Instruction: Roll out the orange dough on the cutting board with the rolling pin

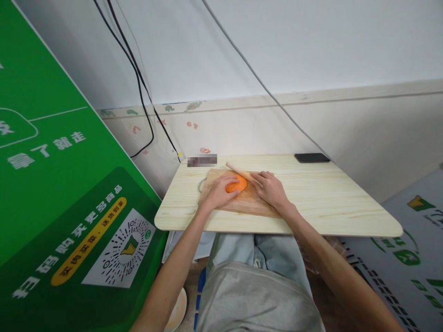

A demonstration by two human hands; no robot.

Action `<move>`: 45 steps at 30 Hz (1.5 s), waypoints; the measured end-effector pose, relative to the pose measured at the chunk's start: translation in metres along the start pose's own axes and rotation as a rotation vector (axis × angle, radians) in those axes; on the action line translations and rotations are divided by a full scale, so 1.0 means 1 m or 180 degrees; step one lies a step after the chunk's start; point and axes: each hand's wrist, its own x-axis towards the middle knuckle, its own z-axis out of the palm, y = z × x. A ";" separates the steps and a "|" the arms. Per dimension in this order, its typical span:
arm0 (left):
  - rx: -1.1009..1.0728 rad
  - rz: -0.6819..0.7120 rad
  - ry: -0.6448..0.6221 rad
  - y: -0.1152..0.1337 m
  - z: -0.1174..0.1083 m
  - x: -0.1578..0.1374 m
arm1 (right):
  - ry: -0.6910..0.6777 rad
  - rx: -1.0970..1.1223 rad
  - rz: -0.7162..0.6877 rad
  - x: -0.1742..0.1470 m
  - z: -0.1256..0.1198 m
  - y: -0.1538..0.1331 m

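On the wooden board (254,206) sits a rounded lump of bright orange dough (237,184). My left hand (220,191) curls round its left side, fingers behind and thumb in front. A thin wooden rolling pin (238,171) slants just behind and to the right of the dough. Its near end is in the closed fingers of my right hand (272,189), and its far end points to the back left. The part of the pin under my right hand is hidden.
The board lies on a pale wood-grain table (339,203) against the wall. A black phone (312,158) lies at the back right, and a blurred-out item (202,160) at the back left. A green panel (86,207) stands at the left; cables (138,78) hang along the wall.
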 end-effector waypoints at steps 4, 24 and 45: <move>-0.0128 0.0107 0.0242 0.000 0.000 0.001 | 0.0032 0.0021 0.0107 0.000 0.001 0.002; -0.0356 -0.0872 0.1015 -0.018 0.001 0.001 | 0.0233 0.0111 0.0123 0.000 0.000 0.003; 0.0482 -0.0170 0.1434 -0.019 -0.011 0.019 | 0.0156 0.0236 -0.0163 0.005 -0.003 0.012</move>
